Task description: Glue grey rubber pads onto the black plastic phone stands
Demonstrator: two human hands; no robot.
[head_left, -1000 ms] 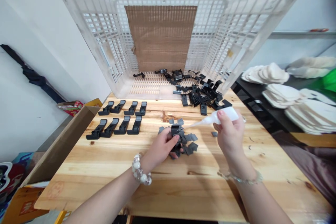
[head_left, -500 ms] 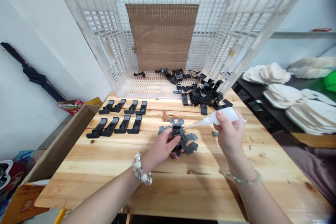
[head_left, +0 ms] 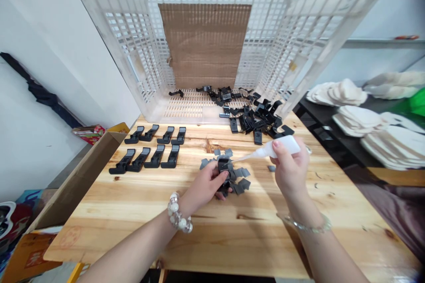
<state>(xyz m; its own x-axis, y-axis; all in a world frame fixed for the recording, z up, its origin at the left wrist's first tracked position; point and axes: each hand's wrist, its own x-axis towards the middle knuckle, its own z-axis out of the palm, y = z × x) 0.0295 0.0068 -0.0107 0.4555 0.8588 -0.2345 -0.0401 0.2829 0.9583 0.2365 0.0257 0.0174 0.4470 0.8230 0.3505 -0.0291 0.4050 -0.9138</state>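
The left hand [head_left: 214, 179] pinches a black plastic clip [head_left: 223, 166] between thumb and fingers, over a messy pile of small gray squares [head_left: 245, 183] on the wooden table [head_left: 133, 212]. The right hand [head_left: 292, 159] is wrapped around a white squeeze bottle [head_left: 287, 145], and its thin tip points left at the clip; I can't tell if they touch. If the right thumb squeezes too hard, too much could come out and get on the left fingers or drip on the gray squares. If the left fingers slip, the clip could turn and the tip could miss. A careless swing left could bump the two neat rows of clips [head_left: 171, 157] on the far left.
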